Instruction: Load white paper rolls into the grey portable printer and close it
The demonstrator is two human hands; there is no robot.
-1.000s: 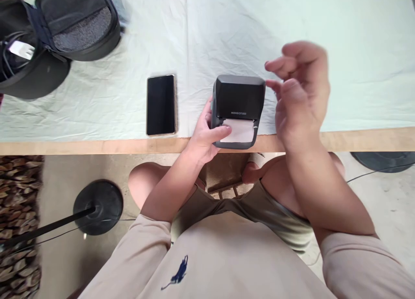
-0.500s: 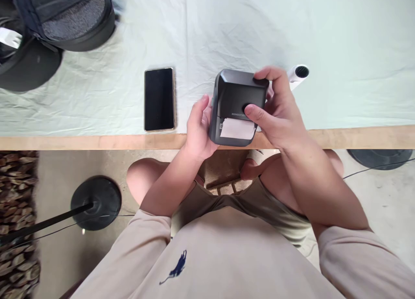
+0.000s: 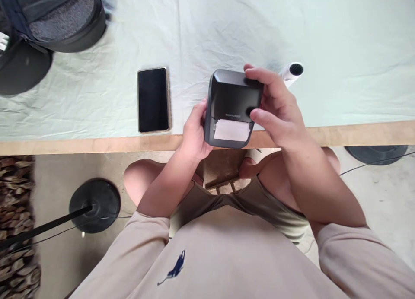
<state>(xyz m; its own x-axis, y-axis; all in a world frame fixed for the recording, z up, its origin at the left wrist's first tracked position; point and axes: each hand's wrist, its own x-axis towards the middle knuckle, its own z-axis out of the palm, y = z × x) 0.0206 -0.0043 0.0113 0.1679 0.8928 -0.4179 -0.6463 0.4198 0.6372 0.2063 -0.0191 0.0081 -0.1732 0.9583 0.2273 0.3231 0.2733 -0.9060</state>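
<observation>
A black label printer (image 3: 236,96) is held up over the table's front edge, a strip of white paper (image 3: 232,130) showing across its lower part. My left hand (image 3: 195,128) grips the printer's left side, thumb along the edge and the other fingers hidden behind it. On the right side, my right hand (image 3: 279,106) has its thumb at the lower right of the cover and its forefinger at the top right corner. A phone (image 3: 153,100) with a dark screen lies left of my left hand.
Beyond my right hand a white device (image 3: 292,73) with a dark end lies on the cloth-covered table (image 3: 201,27). A black bag (image 3: 65,20) fills the back left. Below the wooden edge, a round black stand base (image 3: 95,205) is on the floor.
My right thumb has slid off the middle of the cover towards its right edge. The printer, phone and table things appear slightly further left in view.
</observation>
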